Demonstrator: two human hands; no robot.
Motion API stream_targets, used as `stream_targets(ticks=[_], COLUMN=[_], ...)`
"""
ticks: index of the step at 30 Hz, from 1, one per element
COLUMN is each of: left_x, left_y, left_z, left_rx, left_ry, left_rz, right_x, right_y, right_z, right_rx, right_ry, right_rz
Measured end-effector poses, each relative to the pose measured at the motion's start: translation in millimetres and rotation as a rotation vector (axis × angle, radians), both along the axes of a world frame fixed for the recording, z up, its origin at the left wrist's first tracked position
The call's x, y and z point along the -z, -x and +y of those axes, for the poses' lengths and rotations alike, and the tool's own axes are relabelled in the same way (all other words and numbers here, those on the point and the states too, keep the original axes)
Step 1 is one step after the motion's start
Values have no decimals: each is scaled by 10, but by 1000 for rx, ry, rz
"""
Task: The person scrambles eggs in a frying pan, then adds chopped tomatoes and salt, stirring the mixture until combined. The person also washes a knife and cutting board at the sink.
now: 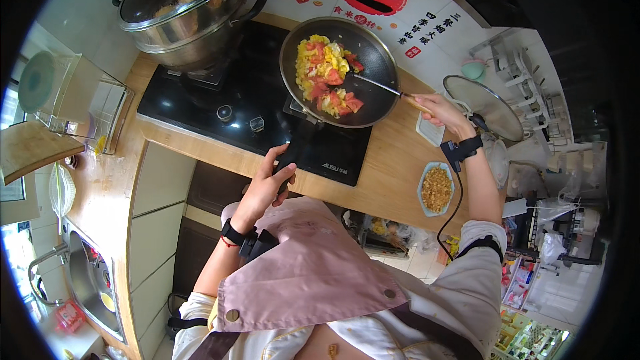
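A dark frying pan (379, 50) sits over the right side of the black gas stove (200, 103). My left hand (260, 190) is closed round its black handle (291, 152), near the counter's front edge. In the pan lies a heap of scrambled egg and tomato pieces (319, 67), mostly on the left side. My right hand (439, 112) grips the wooden handle of a spatula (377, 85) from the right. The metal shaft reaches over the rim into the pan, and food hides the spatula's tip.
A tall lidded steamer pot (190, 37) stands on the left burner. On the right counter are a pale blue bowl of chopped yellowish food (437, 189), a white tray (430, 130) and a leaning glass lid (483, 103). A sink (90, 283) lies at the far left.
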State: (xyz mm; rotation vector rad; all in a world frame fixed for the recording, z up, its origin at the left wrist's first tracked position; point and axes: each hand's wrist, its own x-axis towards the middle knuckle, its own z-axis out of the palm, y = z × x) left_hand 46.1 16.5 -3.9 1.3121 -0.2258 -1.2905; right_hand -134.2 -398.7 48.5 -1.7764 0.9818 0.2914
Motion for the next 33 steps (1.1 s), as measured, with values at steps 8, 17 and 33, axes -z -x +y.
stream_targets(ticks=[8, 17, 33], left_x=[-38, -54, -97], left_y=[3, 3, 11], left_z=[-9, -19, 7], left_rx=[1, 16, 0], left_ry=[-14, -22, -20], left_rz=[5, -23, -30], right_x=[-622, -1343, -969], right_y=[99, 560, 65], right_z=[882, 1559, 1450], right_rx=[-492, -590, -358], right_ry=[961, 1172, 1331], right_rz=[-218, -36, -113])
